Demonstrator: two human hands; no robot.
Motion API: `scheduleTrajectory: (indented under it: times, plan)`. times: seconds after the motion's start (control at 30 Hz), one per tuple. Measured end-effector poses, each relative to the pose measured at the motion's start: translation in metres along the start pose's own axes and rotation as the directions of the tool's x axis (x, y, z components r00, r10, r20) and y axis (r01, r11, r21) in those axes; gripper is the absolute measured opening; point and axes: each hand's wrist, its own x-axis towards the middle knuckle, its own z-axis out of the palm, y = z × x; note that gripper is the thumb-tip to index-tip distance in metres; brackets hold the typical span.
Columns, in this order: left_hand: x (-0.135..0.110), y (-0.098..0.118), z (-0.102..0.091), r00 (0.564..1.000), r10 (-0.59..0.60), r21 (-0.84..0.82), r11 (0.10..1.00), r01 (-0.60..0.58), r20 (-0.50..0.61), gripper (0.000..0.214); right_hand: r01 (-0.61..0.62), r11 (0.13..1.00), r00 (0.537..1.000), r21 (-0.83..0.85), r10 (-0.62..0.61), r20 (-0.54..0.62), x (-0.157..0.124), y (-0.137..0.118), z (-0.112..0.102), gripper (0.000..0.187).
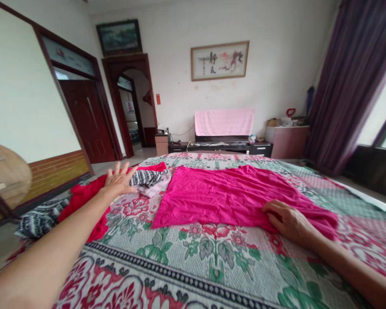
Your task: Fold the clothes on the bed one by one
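A bright pink garment (212,193) lies spread and wrinkled over the middle of the patterned bed cover (193,257). On its right part rests my right hand (286,219), fingers curled down against the cloth; whether they pinch a fold is hidden. My left hand (119,178) is stretched out at the left with its fingers spread, over or beside a heap of clothes. In that heap are a red garment (96,189), a black-and-white patterned cloth (146,177) and a pale pink cloth (154,186). Another black-and-white piece (41,216) hangs toward the bed's left edge.
Beyond the bed stands a low dark cabinet (260,149), and a pink towel (225,121) covers something on it. A purple curtain (337,86) hangs at the right. At the left are a round wooden board (9,176) and a dark red door (86,120).
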Motion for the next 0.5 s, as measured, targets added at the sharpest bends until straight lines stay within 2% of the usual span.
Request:
scheduleTrajectory:
  times: [0.07, 0.17, 0.23, 0.33, 0.5]
  plan:
    - [0.003, 0.000, 0.008, 0.995, 0.006, -0.064, 0.998, 0.000, 0.095, 0.107, -0.009, 1.000, 1.000, 0.007, 0.009, -0.005, 0.001, 0.000, 0.000, 0.021]
    - [0.006, 0.011, 0.019, 0.982, -0.088, -0.153, 0.982, 0.114, 0.170, 0.110, -0.033, 0.999, 0.999, 0.013, 0.033, 0.006, 0.001, -0.002, -0.001, 0.022]
    - [0.007, 0.019, 0.023, 0.975, -0.151, -0.168, 0.970, 0.179, 0.165, 0.113, -0.054, 0.999, 0.998, 0.009, 0.053, 0.021, 0.001, -0.003, -0.001, 0.022]
    - [0.011, 0.027, 0.025, 0.974, -0.203, -0.171, 0.961, 0.217, 0.096, 0.112, -0.077, 0.997, 0.997, 0.005, 0.077, 0.025, 0.001, -0.003, -0.002, 0.022]
    - [0.020, 0.031, 0.029, 0.954, -0.287, -0.159, 0.941, 0.298, 0.085, 0.096, -0.051, 0.999, 0.999, -0.001, 0.051, 0.019, 0.000, 0.002, -0.001, 0.022]
